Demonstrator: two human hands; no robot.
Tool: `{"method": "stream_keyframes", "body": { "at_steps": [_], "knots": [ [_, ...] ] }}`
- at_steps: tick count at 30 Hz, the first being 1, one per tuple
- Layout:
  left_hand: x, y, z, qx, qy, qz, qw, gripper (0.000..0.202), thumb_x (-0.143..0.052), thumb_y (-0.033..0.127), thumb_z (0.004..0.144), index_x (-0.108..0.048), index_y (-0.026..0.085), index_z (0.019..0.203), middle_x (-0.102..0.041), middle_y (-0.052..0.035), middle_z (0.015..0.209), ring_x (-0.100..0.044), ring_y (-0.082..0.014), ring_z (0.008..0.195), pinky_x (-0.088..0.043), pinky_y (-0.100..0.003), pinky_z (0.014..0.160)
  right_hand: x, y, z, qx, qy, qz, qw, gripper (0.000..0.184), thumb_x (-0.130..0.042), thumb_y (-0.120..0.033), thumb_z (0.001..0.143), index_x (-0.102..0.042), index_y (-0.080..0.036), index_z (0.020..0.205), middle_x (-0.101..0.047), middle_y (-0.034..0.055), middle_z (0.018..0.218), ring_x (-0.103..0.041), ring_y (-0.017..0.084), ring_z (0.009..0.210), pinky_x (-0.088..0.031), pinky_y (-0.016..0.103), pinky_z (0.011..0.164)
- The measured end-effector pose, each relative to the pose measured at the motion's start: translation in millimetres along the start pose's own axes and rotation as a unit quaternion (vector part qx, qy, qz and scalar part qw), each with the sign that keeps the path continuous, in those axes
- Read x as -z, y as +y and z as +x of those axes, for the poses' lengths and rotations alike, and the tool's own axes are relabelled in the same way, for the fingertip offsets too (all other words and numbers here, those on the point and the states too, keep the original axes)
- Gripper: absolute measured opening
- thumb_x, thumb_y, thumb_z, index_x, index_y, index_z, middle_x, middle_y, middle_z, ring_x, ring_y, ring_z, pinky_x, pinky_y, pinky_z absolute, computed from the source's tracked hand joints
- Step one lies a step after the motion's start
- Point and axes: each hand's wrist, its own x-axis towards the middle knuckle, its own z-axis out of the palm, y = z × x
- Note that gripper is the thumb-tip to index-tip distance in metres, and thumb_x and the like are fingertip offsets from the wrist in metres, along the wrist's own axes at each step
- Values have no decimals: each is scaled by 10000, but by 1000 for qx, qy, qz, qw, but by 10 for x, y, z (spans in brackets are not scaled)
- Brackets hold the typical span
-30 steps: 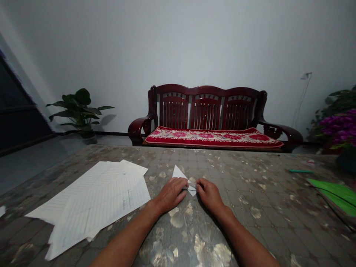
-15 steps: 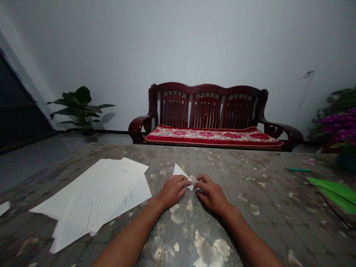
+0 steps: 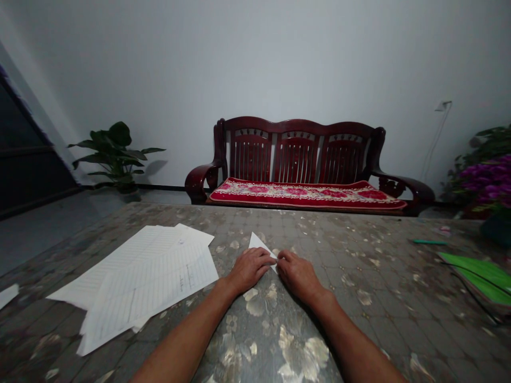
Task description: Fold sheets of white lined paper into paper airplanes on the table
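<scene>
A small piece of folded white paper [image 3: 257,242] lies on the table, its pointed corner showing beyond my fingers. My left hand [image 3: 250,266] presses down on it from the left, the fingers closed together over the paper. From the right, my right hand [image 3: 297,271] pinches the paper's right end between curled fingers. The fingertips of both hands nearly meet over the paper. Most of the sheet is hidden beneath my hands, so how it is folded cannot be made out fully.
Several lined sheets with writing [image 3: 151,282] lie spread on the left of the patterned table [image 3: 359,330]. A scrap of white paper [image 3: 8,295] is at the far left edge. To the right are a green pen [image 3: 430,242] and a bright green booklet [image 3: 479,276] with a dark cord across it.
My right hand has moved slightly left, and its fingers have closed onto the paper's right end. My left hand has stayed almost in place on the paper.
</scene>
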Motion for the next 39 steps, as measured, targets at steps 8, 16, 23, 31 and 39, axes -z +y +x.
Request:
{"method": "stream_keyframes", "body": {
  "at_steps": [8, 16, 23, 31, 39],
  "knots": [
    [-20, -7, 0, 8, 7, -4, 1000, 243, -568, 215, 919, -682, 294, 1118, -643, -24, 1148, -571, -210, 1103, -423, -351, 969, 82, -50, -11, -38, -41, 8, 998, 171, -552, -206, 909, -721, -227, 923, -689, 67, 1015, -633, 203, 958, -471, 241, 729],
    [1, 20, 8, 5, 5, -1, 1000, 221, -579, 249, 926, -683, 288, 1116, -650, -31, 1146, -577, -214, 1100, -425, -358, 968, -67, -74, 19, -23, -6, 7, 1000, 270, -447, -163, 938, -671, -183, 1087, -651, 121, 1163, -609, 225, 1027, -507, 289, 791],
    [-33, 14, 8, 18, 8, -10, 1000, 210, -609, 257, 908, -696, 292, 1096, -651, -26, 1148, -579, -220, 1096, -430, -355, 963, -31, 52, -31, -35, 13, 80, 996, 170, -529, -210, 915, -699, -226, 909, -657, 53, 1171, -621, 180, 1031, -491, 265, 832],
    [-40, 25, 10, 24, 12, -12, 1000, 195, -617, 249, 908, -698, 292, 1080, -658, -20, 1134, -582, -223, 1093, -425, -364, 964, 40, -66, 32, -43, -40, -3, 998, 230, -500, -145, 918, -713, -214, 971, -694, 86, 1057, -636, 215, 943, -471, 250, 701],
    [-26, 33, 8, 14, 11, -10, 1000, 196, -632, 267, 907, -695, 291, 1091, -663, -23, 1135, -584, -222, 1088, -426, -357, 953, -16, -18, 27, -31, -13, 20, 999, 221, -482, -183, 933, -697, -193, 981, -671, 89, 1047, -598, 208, 991, -469, 265, 787]
  ]
}}
